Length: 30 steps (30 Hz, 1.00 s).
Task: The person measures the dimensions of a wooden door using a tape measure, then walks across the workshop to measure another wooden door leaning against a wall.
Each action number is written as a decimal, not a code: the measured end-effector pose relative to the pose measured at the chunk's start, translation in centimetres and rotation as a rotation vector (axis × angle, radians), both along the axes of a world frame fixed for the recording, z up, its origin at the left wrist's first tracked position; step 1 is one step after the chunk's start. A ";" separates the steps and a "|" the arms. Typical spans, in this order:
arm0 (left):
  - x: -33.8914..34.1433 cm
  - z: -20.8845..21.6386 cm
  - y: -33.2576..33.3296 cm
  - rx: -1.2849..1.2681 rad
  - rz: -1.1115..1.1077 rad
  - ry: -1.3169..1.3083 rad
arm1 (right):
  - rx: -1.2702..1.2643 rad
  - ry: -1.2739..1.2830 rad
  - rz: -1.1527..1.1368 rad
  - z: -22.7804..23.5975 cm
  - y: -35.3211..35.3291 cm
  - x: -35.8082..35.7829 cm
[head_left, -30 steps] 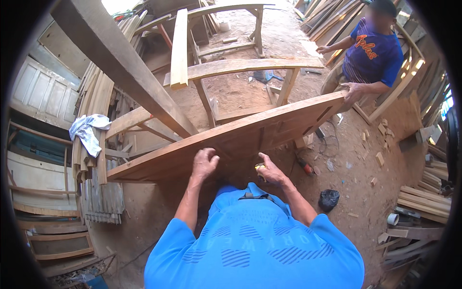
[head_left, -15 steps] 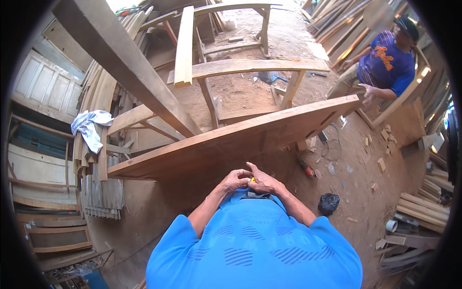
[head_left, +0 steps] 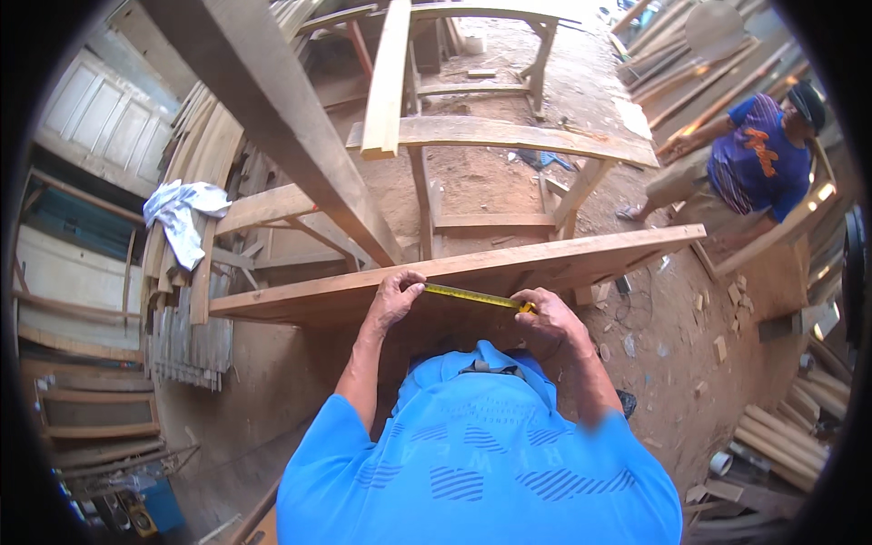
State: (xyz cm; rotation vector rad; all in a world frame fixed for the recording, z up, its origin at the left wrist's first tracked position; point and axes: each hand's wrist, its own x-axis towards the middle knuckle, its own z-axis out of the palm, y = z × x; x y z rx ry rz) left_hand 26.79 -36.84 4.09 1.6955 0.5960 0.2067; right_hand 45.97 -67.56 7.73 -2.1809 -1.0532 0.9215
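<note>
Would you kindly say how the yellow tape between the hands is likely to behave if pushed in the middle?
The yellow tape looks thin and narrow, so it would probably bend or twist easily. It runs straight from the left hand to the right hand, so it may spring back while both ends are held.

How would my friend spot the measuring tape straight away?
Find the long brown wooden panel across the middle. Just below its top edge in the picture, above the blue shirt, is the measuring tape, a thin strip. Unlike its brown and blue neighbours, it's bright yellow.
</note>
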 end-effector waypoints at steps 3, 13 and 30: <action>-0.4 -1.3 0.8 0.141 0.037 -0.039 | 0.065 -0.040 0.082 0.2 1.4 0.3; -8.0 -2.0 6.9 -0.255 0.422 -0.240 | -0.069 0.167 0.064 5.8 1.5 5.3; -3.7 -3.5 -3.6 0.885 0.385 0.570 | -0.038 -0.124 0.014 3.9 -1.6 11.7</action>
